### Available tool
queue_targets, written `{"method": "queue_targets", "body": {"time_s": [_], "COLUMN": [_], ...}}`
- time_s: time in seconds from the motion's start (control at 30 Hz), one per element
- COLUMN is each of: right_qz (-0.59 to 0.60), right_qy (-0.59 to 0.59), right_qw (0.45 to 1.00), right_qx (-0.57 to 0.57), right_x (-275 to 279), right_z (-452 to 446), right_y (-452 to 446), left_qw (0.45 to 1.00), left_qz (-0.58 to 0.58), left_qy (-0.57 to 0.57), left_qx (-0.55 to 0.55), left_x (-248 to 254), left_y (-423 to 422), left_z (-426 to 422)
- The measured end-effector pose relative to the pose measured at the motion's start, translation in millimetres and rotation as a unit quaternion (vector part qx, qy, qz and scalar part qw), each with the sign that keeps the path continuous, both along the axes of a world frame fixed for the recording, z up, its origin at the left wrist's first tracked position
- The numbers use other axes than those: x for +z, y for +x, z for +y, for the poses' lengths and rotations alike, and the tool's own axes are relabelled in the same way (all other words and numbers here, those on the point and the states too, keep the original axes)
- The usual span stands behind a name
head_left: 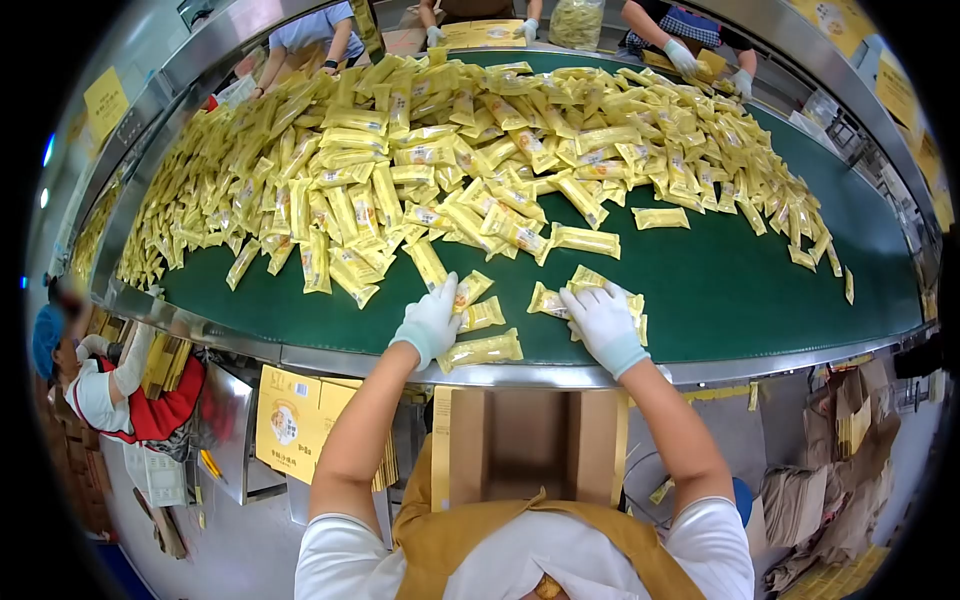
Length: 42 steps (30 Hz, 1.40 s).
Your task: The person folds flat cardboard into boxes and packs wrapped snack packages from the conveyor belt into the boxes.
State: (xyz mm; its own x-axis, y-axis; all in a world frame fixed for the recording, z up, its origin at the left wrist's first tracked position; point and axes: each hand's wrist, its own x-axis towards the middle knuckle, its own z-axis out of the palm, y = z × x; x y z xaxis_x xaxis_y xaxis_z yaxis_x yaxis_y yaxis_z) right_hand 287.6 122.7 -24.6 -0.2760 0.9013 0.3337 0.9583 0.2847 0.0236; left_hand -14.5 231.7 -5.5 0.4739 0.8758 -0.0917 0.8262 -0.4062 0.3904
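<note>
Near the front edge of the green conveyor belt [700, 295], my left hand [428, 325], in a white glove, curls its fingers against small yellow snack packets [482, 315]. One more packet [482, 350] lies just below its fingers. My right hand [607, 325], gloved too, grips a small cluster of the same packets, with one packet end [546, 300] poking out on its left. The fingertips of both hands are partly hidden among the wrappers. Below the belt edge, between my arms, stands an open cardboard box [465, 445], brown inside.
A large heap of yellow packets [430, 150] covers the belt's far side. Flat yellow cartons [290, 420] stand at lower left. A co-worker in a red apron [165, 400] handles cartons at left. Other people's gloved hands [682, 57] work across the belt. Brown cardboard [795, 500] lies at right.
</note>
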Motion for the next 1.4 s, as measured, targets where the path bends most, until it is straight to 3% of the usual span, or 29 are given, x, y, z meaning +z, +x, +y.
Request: {"method": "queue_targets", "body": {"time_s": [0.07,0.17,0.23,0.3,0.37,0.43,0.6,0.7,0.77,0.83,0.9,1.03,1.07,1.13,1.2,1.27,1.4], "right_qz": [0.019,0.140,0.168,0.089,0.114,0.102,0.149,0.194,0.164,0.133,0.082,0.086,0.080,0.038,0.011,0.001,0.022], "right_qy": [-0.007,-0.057,-0.127,-0.185,-0.104,-0.106,-0.246,-0.172,-0.126,-0.127,-0.191,-0.166,-0.040,0.017,0.054,0.058,-0.083], "right_qw": [0.999,0.987,0.975,0.973,0.982,0.982,0.952,0.961,0.969,0.970,0.961,0.961,0.984,0.989,0.993,0.995,0.991], "right_qx": [-0.039,-0.048,-0.066,-0.101,-0.110,-0.120,-0.107,-0.092,-0.138,-0.156,-0.182,-0.206,-0.151,-0.138,-0.107,-0.078,-0.099], "right_x": [0,67,67,43,24,13,28,49,64,46,27,20,0,-20,-20,13,11], "right_z": [8,-15,-34,-44,-43,-48,-42,-31,-9,20,38,35,30,17,-8,-31,-19], "right_y": [2,19,42,49,39,30,38,36,33,39,32,31,33,28,17,0,17], "left_qw": [0.998,0.998,0.998,0.992,0.988,0.983,0.998,0.987,0.978,0.978,0.968,0.967,0.968,0.953,0.921,0.929,0.949], "left_qz": [0.053,-0.031,0.006,0.088,0.135,0.163,0.054,0.079,0.162,0.143,0.188,0.197,0.185,0.176,0.146,0.112,0.103], "left_qy": [-0.033,-0.024,-0.025,-0.049,-0.036,-0.027,0.000,-0.124,-0.098,-0.035,-0.043,0.015,0.089,0.210,0.324,0.305,0.216], "left_qx": [-0.012,-0.046,-0.062,-0.072,-0.068,-0.075,-0.037,-0.072,-0.087,-0.147,-0.161,-0.160,-0.145,-0.131,-0.161,-0.177,-0.207], "left_x": [16,37,33,32,29,21,35,72,57,37,32,31,25,15,-28,-8,-7], "left_y": [3,-10,-14,-5,8,15,8,18,34,35,39,27,19,1,-25,-26,-33], "left_z": [8,7,3,-8,-10,1,-6,-25,-41,-48,-45,-39,-34,-19,-4,-27,-34]}}
